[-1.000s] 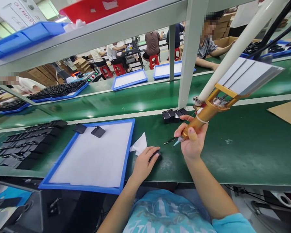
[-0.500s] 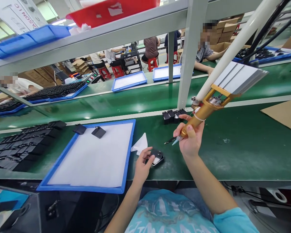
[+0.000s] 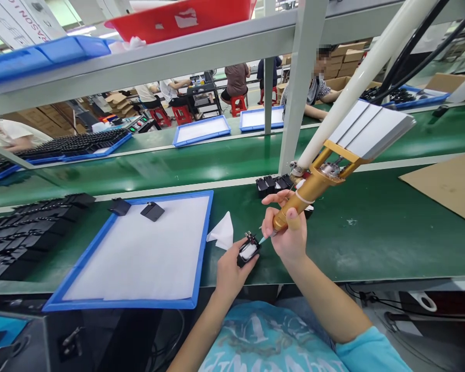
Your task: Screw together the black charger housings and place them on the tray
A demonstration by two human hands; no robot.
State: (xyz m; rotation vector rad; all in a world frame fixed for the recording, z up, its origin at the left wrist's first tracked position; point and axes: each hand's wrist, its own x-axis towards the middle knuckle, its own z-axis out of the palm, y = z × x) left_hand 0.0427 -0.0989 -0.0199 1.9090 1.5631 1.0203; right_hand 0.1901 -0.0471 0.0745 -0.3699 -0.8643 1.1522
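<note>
My left hand is closed around a small open black plastic case, thumb and fingers on opposite sides. A white piece and metal parts show inside the case. In my right hand is a gold-coloured dispensing gun, tilted down to the left. Its pale blue nozzle reaches the case's right edge; whether it touches I cannot tell. A crumpled white cloth or paper lies just left of the case. Behind my right hand, several small black cases stand in a row.
A blue-rimmed tray with a white liner carries two black adapters at its far side. Stacked black adapters fill the left bench. A post and shelf rise ahead; cardboard lies right. Co-workers sit beyond.
My left hand has lifted and tilted the black case, with its inside now showing. My right hand has brought the dispensing gun down and left, its nozzle now at the case.
</note>
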